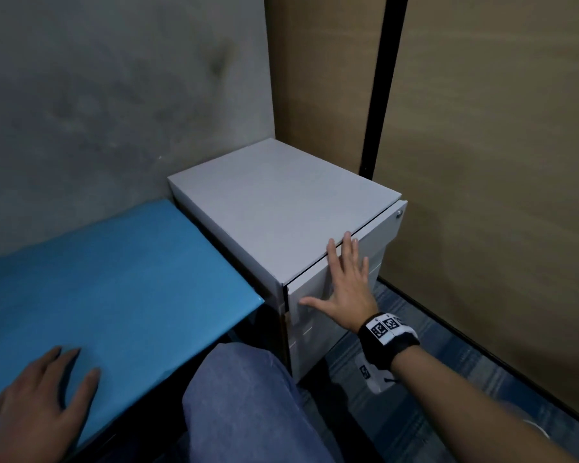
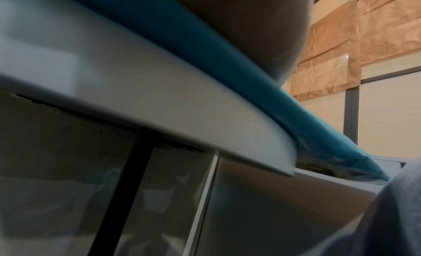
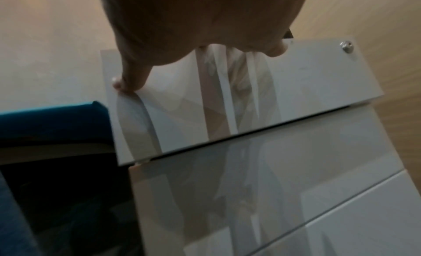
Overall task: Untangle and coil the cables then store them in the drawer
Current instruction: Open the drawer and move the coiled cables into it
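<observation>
Right grip [image 1: 343, 289] spread flat against top drawer [image 3: 284, 90] front; left grip [image 1: 44, 402] flat on blue table [image 1: 114, 279].

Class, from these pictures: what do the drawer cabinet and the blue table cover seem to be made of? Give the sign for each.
Drawer cabinet: probably painted sheet metal, with a smooth light-grey finish; its drawer front mirrors the right hand and carries a small metal lock.
Blue table cover: likely thin paper or plastic sheet, folded and crinkled over the edge.
</observation>
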Demonstrator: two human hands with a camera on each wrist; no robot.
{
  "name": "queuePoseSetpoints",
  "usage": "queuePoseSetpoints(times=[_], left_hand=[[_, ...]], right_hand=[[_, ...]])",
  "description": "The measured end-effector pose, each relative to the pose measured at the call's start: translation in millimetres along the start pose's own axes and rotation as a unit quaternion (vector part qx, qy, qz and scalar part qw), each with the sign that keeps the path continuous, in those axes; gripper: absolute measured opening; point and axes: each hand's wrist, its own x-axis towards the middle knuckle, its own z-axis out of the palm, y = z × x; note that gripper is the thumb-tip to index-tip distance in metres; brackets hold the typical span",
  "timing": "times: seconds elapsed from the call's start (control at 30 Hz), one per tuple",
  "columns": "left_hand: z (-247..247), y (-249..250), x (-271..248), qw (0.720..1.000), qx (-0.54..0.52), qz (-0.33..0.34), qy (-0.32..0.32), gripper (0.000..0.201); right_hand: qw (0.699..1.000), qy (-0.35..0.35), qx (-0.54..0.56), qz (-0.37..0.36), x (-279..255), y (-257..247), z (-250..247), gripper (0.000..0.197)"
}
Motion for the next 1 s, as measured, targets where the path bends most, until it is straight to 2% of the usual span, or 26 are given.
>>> queuePoseSetpoints(times=[0.07,0.2,0.3,0.43,0.6,0.73,0.87,1.0], left_hand=[[4.7,-2.4,-1.4,1.000,-0.017,-0.001,0.004,0.076],[2.7,-6.7,-0.2,1.000,-0.024,-0.005,-0.008,0.076],[2.7,-13.7,-0.3,0.998,0.014,0.019,-0.053,0.080],[14.2,-19.4,-1.8,0.998,-0.065,-0.008,0.005,0.070],[12.4,-17.3,-1.7,0.999,-0.042,-0.001,-0.008,0.072],[15.3,-22.0,0.5,0.999,-0.050,0.015,-0.006,0.058],[16.1,-24.1,3.0,1.000,-0.019,-0.004,-0.024,0.074],[5.9,-6.0,2.3,0.999,-0.035,-0.021,-0.017,0.080]], right_hand=[[0.999,0.004,0.038,0.030,-6.1,-5.7,11.7,0.139],[0.995,0.026,0.086,0.033,-7.2,-15.1,24.5,0.139],[0.997,0.026,0.071,0.031,-2.9,-13.1,26.7,0.139],[0.999,0.027,0.036,0.026,8.2,-17.5,27.7,0.138],[0.999,0.033,0.037,0.019,10.1,-17.1,27.9,0.135],[0.999,0.031,0.037,0.018,8.9,-17.3,26.6,0.134],[0.999,0.033,0.013,0.022,7.9,-18.7,21.9,0.134],[0.998,0.005,-0.064,0.025,9.7,-23.5,7.8,0.132]])
